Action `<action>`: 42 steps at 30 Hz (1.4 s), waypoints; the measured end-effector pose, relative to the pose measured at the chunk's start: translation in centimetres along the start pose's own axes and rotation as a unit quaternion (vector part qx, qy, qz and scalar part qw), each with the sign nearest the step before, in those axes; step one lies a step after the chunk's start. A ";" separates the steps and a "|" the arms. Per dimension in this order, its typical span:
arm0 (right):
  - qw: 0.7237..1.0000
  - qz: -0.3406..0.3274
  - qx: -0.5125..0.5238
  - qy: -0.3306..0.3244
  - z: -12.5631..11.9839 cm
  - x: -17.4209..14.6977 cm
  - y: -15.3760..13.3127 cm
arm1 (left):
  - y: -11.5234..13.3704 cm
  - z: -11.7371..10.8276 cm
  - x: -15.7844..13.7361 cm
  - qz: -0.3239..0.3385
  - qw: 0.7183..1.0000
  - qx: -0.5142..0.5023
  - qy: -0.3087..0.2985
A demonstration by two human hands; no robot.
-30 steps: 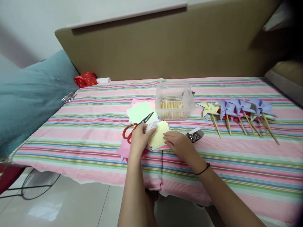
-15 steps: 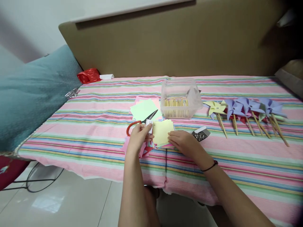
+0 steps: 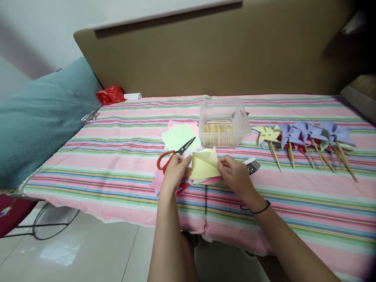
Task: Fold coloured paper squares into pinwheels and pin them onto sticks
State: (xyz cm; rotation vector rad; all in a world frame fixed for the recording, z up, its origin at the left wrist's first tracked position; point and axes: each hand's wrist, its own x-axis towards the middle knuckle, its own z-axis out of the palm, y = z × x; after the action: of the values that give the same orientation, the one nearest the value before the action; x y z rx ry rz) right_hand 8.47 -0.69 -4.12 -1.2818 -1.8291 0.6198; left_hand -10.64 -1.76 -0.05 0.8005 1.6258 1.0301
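A stack of square coloured paper [image 3: 202,181] lies at the bed edge, with a yellow sheet [image 3: 204,162] on top whose far side curls up. My right hand [image 3: 235,176] is closed in a pinch on the right edge of that sheet. On the stack's left side, my left hand [image 3: 177,170] grips the paper edge together with a small white printed piece [image 3: 188,158]. Red-handled scissors [image 3: 174,154] lie just beyond my left hand, blades pointing to the back right. Pink and red paper pieces [image 3: 158,180] are partly hidden under my left hand.
Behind the stack are loose pastel sheets [image 3: 179,135] and a clear plastic box [image 3: 225,139] of short wooden sticks. Several paper pinwheels [image 3: 268,134] on sticks lie to the right. A small packet of metal pieces [image 3: 252,166] sits beyond my right wrist. Striped cloth [image 3: 117,164] covers the surface.
My right hand has moved slightly right and lifted the top yellow sheet, which was flat and now curls up. My left hand stays at the stack's left edge.
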 end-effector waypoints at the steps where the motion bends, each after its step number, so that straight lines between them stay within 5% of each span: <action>1: 1.000 0.011 0.012 0.025 -0.4 0.0 -0.2 | -0.2 0.1 0.1 0.014 1.000 0.018 0.003; 5: 0.986 0.076 0.079 0.124 -2.5 0.1 -1.0 | -0.4 0.4 0.2 0.117 0.972 0.202 0.021; 9: 0.961 0.120 0.155 0.193 -4.6 0.0 -0.8 | 0.0 1.4 -0.1 0.188 0.889 0.418 0.006; 13: 0.948 0.131 0.185 0.223 -5.5 -0.4 0.4 | 0.4 2.5 -0.3 0.199 0.831 0.520 0.009; 18: 0.924 0.143 0.274 0.224 -6.0 -0.6 1.1 | 0.3 3.2 -0.2 0.184 0.794 0.579 0.011; 22: 0.893 0.157 0.371 0.200 -6.4 -0.4 1.0 | 0.0 3.5 0.0 0.178 0.796 0.579 0.001; 27: 0.889 0.163 0.388 0.182 -6.8 -0.4 1.1 | -0.3 3.8 0.0 0.199 0.808 0.554 0.001; 34: 0.889 0.169 0.398 0.151 -7.3 -0.4 1.0 | 0.6 5.3 -0.1 0.258 0.938 0.230 0.040; 36: 0.888 0.172 0.404 0.133 -7.3 -0.4 1.1 | 0.7 5.6 -0.2 0.265 0.934 0.234 0.053; 42: 0.873 0.188 0.434 0.119 -7.6 -0.7 1.6 | -0.8 4.7 0.9 0.255 0.853 0.455 0.009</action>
State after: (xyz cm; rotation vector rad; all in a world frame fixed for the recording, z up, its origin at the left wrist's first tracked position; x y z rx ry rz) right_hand 15.75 -1.10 -1.32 -1.0021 -0.8822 1.2528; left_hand -6.40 -0.13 -1.70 1.9395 1.9618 0.5392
